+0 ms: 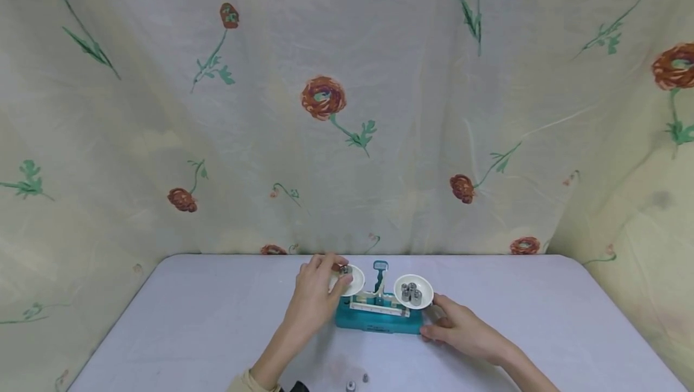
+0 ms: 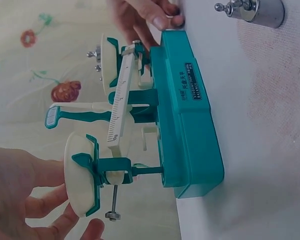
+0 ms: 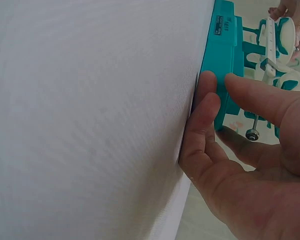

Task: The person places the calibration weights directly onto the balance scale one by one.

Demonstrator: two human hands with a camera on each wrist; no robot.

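Balance scale (image 1: 374,321) stands on the table (image 1: 217,326), between both hands. The left hand (image 1: 313,293) sets thumb and fingers about a weight (image 1: 345,270) in the left pan (image 1: 356,282); whether it pinches it cannot be told. A knock from those fingers could jolt the pan and spill it. The long axis runs left to right, label (image 2: 192,82) facing near, beam (image 1: 379,308) sloping down rightward. The right hand (image 1: 465,327) grips the base's right end.
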